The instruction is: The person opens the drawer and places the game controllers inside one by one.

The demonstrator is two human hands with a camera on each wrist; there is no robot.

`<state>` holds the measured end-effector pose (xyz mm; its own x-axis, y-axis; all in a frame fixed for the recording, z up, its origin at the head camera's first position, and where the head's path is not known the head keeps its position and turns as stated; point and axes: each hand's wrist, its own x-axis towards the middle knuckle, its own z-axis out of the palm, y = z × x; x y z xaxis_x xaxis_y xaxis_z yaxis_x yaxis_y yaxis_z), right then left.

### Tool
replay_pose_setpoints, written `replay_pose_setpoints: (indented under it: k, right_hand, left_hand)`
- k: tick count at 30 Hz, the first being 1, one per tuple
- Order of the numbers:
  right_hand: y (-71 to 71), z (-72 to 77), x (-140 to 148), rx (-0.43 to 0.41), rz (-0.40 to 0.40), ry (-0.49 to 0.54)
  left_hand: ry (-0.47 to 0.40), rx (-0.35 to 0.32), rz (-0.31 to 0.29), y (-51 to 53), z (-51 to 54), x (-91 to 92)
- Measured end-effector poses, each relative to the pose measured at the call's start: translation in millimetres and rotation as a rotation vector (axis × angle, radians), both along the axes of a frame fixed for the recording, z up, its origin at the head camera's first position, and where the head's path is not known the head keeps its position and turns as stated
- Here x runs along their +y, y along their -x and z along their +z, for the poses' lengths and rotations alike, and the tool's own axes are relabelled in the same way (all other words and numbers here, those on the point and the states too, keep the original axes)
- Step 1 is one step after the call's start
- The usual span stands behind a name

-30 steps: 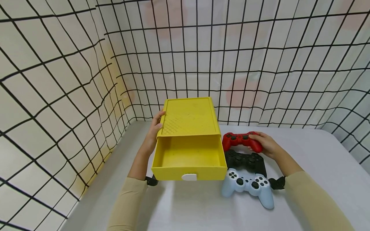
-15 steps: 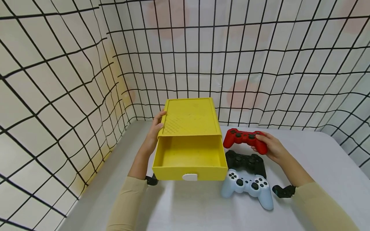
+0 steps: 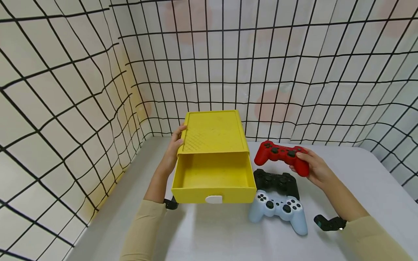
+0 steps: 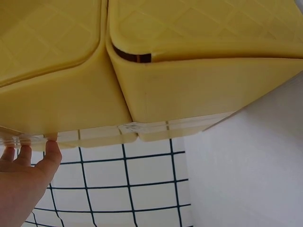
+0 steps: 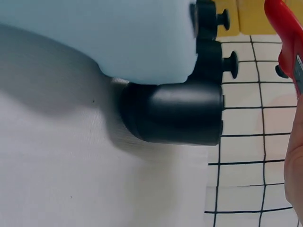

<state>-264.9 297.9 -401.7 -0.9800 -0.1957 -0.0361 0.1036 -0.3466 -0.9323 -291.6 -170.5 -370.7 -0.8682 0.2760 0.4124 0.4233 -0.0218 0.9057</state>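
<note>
My right hand [image 3: 316, 167] pinches a red game controller [image 3: 282, 155] by its right grip, holding it tilted above the table. Below lies a black controller [image 3: 277, 182], partly covered by a light blue controller [image 3: 281, 210] in front. My left hand [image 3: 172, 148] rests its fingers against the left side of a yellow drawer box [image 3: 213, 131]. The box's drawer [image 3: 213, 195] is pulled out toward me, with a white handle on its front and nothing visible inside. In the left wrist view, the left fingertips [image 4: 53, 153] touch the box's yellow wall, their fingers nearly straight.
The white table [image 3: 222, 235] spreads in front of the box and to the right of the controllers. A black wire grid [image 3: 223, 69] stands behind and along the left side. A black wrist camera [image 3: 330, 222] sits on the right wrist.
The red controller has risen from beside the black one and moved to the right in my right hand, tilting as it goes. My left hand and the box stay put.
</note>
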Motion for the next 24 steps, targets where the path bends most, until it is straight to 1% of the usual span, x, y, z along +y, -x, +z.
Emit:
replay_pose_setpoints:
  k: [6, 12, 16, 21, 24]
  right_hand:
    - [-14.4, 8.1, 1, 0.030, 0.016, -0.011]
    - [-28.1, 17.2, -2, 0.031, 0.020, 0.008]
    - [-34.9, 22.6, -7, 0.031, 0.022, 0.082]
    - [-44.2, 30.3, -14, 0.043, 0.029, 0.212]
    - [-49.5, 36.4, -17, 0.049, 0.049, 0.275]
  left_hand:
    - [0.005, -0.002, 0.007, -0.5, 0.6, 1.5]
    - [0.010, -0.005, 0.012, -1.8, 1.2, 1.9]
    - [0.009, -0.012, 0.020, -3.2, 2.4, 1.5]
    - [-0.001, -0.018, 0.015, -3.5, 3.8, 2.0]
    - [-0.005, -0.023, 0.014, -3.2, 3.8, 2.4]
